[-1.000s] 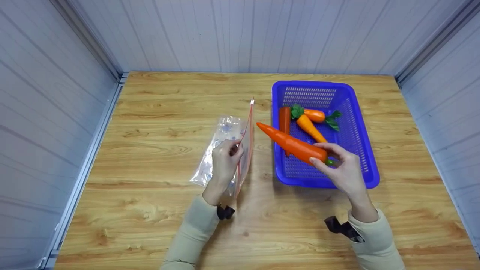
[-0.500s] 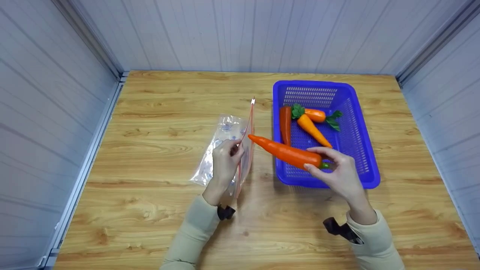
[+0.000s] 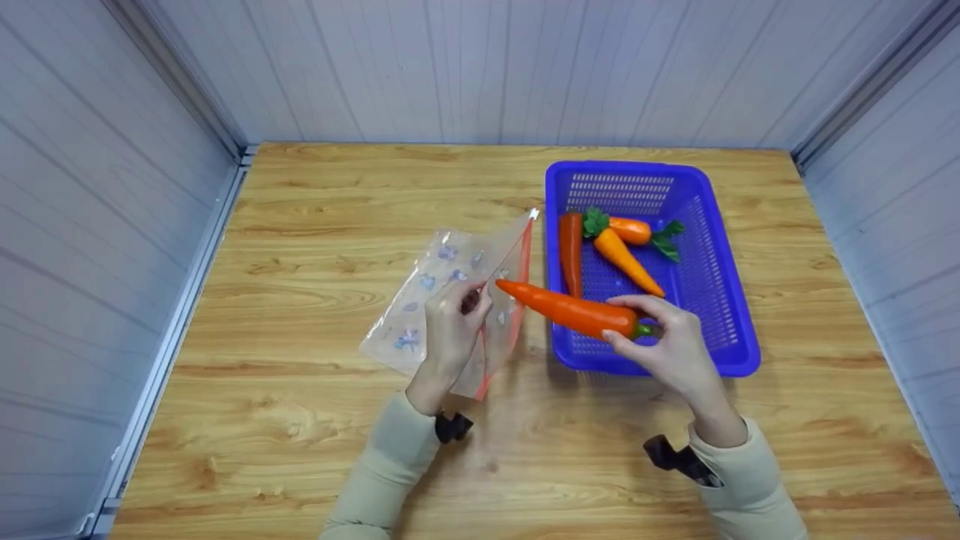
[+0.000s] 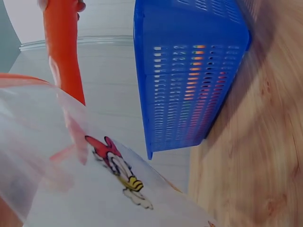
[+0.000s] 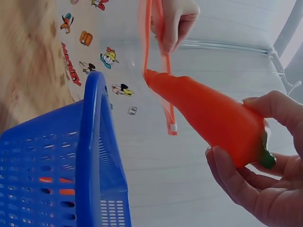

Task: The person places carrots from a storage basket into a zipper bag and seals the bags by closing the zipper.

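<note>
My left hand (image 3: pixel 452 326) pinches the open edge of a clear zip bag (image 3: pixel 421 296) with an orange-red zip strip and cartoon prints. In my right hand (image 3: pixel 679 349) is a large orange carrot (image 3: pixel 566 307), gripped near its green stem end between thumb and fingers. Its tip points left, at the mouth of the bag. From the right wrist view, the tip of the carrot (image 5: pixel 208 111) lies between the two zip strips. Through the bag (image 4: pixel 94 189) in the left wrist view, the carrot's lower end shows faintly.
A blue perforated basket (image 3: pixel 626 167) stands on the wooden table (image 3: pixel 315 315), right of the bag. Inside it lie a dark reddish-orange carrot (image 3: pixel 571 251), an orange carrot (image 3: pixel 626 259) with leaves, and another leafy carrot (image 3: pixel 628 230). Pale panels (image 3: pixel 465 71) enclose the table.
My right hand has brought the carrot leftward and lower, its tip reaching the bag's mouth. The mouth has widened, with its far strip swung to the right. My left hand barely moved.
</note>
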The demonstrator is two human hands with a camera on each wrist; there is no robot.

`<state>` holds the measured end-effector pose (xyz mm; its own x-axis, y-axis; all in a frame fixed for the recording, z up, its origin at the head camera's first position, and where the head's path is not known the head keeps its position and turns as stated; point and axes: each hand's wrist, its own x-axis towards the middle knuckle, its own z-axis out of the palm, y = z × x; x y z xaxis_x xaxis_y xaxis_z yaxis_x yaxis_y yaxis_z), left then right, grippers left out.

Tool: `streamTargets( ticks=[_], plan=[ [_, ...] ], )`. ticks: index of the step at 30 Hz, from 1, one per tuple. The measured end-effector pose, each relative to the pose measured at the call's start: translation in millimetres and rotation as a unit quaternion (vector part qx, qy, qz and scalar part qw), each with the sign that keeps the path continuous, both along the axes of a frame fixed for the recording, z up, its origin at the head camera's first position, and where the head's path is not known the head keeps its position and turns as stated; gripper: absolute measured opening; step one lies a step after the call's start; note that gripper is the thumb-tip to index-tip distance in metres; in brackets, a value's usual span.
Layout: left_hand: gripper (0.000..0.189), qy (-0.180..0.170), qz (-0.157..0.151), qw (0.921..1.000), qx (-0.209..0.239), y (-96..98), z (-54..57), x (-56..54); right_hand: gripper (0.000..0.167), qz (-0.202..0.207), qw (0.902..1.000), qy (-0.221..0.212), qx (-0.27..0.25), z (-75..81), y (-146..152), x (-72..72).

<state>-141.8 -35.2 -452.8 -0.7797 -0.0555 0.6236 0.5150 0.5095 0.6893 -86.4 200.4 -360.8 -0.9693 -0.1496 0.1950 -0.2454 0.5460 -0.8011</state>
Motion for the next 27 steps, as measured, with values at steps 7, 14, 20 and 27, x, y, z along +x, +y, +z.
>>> streamTargets(
  ticks=[7, 14, 20, 27],
  plan=[
    [0.009, 0.019, -0.004, 0.9997, 0.017, 2.6, 6.5, 1.9, 0.033, 0.011, 0.9988, 0.038, 0.028, -32.5, 2, -12.8],
    [0.007, 0.042, -0.009, 0.9987, 0.028, 7.5, 13.5, 3.8, 0.035, 0.017, 0.9987, 0.043, 0.024, -53.9, -7, -25.2],
    [0.008, 0.043, -0.012, 0.9982, 0.039, 10.8, 15.0, 4.9, 0.038, 0.016, 0.9991, 0.024, -0.031, -63.3, -21, -33.0],
    [0.007, 0.049, -0.007, 0.9974, 0.052, 10.4, 17.2, 3.5, 0.038, 0.019, 0.9923, -0.020, -0.121, -50.1, -41, -33.5]
  ],
)
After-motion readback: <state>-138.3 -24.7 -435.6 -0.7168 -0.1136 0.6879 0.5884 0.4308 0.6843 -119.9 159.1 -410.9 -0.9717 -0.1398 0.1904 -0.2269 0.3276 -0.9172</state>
